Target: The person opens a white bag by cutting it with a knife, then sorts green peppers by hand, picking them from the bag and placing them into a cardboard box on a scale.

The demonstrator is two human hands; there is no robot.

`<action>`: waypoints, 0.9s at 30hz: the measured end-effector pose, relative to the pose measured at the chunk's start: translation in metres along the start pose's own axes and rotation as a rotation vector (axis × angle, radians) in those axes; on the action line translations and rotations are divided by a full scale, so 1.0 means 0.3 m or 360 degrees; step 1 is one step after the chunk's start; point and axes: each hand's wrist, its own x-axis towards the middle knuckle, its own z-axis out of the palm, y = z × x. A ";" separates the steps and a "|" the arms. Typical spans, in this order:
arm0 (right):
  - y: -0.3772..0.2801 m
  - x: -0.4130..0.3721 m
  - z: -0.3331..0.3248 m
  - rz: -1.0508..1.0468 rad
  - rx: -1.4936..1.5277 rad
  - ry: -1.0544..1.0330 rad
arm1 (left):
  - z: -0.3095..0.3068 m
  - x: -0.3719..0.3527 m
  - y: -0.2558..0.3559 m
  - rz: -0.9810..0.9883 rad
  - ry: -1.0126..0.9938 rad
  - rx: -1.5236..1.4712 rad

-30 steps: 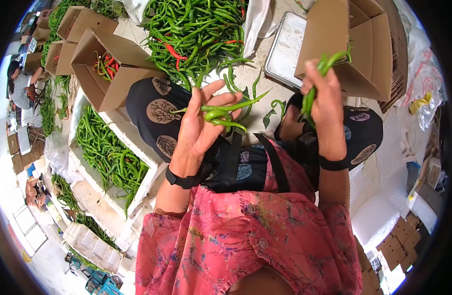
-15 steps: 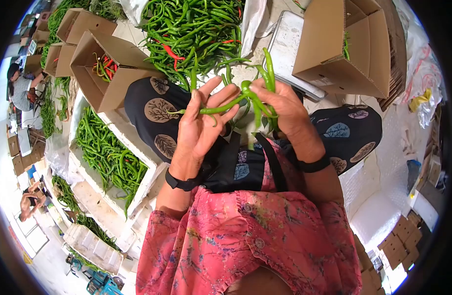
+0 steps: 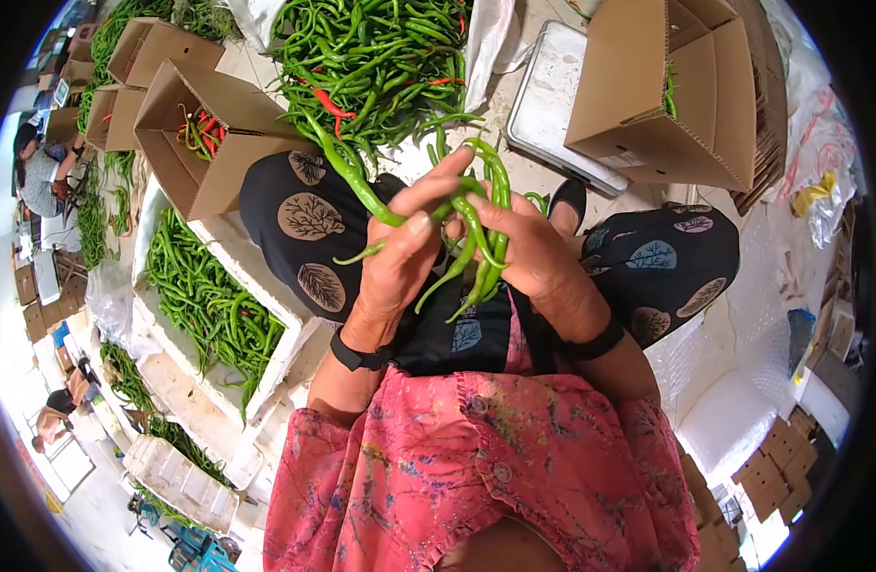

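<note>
Black wristbands (image 3: 360,357) circle the wrists just behind the hands (image 3: 395,272); closer in hangs a buttoned pink floral blouse (image 3: 409,458), and either side, black trousers (image 3: 305,214) patterned with trees and leaves.

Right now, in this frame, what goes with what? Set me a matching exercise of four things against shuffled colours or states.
1. Right hand
2. Foam box near the left knee
3. Shirt
4. Left wristband

A. black
B. white, with loose green peppers inside
C. gripping several long green peppers
D. pink, patterned

Pairs: 1-C, 2-B, 3-D, 4-A
</note>
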 end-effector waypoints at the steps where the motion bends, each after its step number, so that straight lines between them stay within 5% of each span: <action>1: 0.004 0.016 -0.040 0.0051 -0.0071 -0.0124 | 0.003 0.004 -0.004 0.0025 -0.0023 0.0202; 6: 0.005 0.042 -0.072 -0.0054 -0.0182 -0.0136 | -0.020 0.027 0.007 0.0093 -0.0188 0.0826; 10: -0.039 0.054 -0.079 -0.0237 -0.0476 0.0085 | -0.018 -0.036 0.087 0.0358 0.0107 0.0117; 12: -0.078 0.055 -0.086 -0.0425 -0.0286 -0.0004 | -0.025 -0.111 0.222 0.0394 0.0400 0.0086; 14: -0.102 0.038 -0.104 -0.0399 -0.0371 0.0006 | -0.080 -0.230 0.397 0.0307 0.0717 0.0689; 16: -0.104 0.040 -0.111 -0.0330 -0.0397 -0.0024 | -0.241 -0.357 0.524 0.0217 0.1005 0.0932; 20: -0.085 0.081 -0.150 -0.0355 -0.0208 -0.0044 | -0.574 -0.708 0.686 -0.0826 0.1762 0.1885; 22: -0.080 0.086 -0.132 -0.0347 -0.0110 0.0015 | -0.562 -0.783 0.660 -0.0513 0.1722 0.2700; 23: -0.076 0.088 -0.135 -0.0291 0.0017 0.0005 | -0.494 -0.731 0.625 -0.0110 0.1706 0.2447; 27: -0.084 0.079 -0.123 -0.0164 0.0279 -0.0269 | -0.051 -0.377 0.417 0.0017 0.1154 0.1938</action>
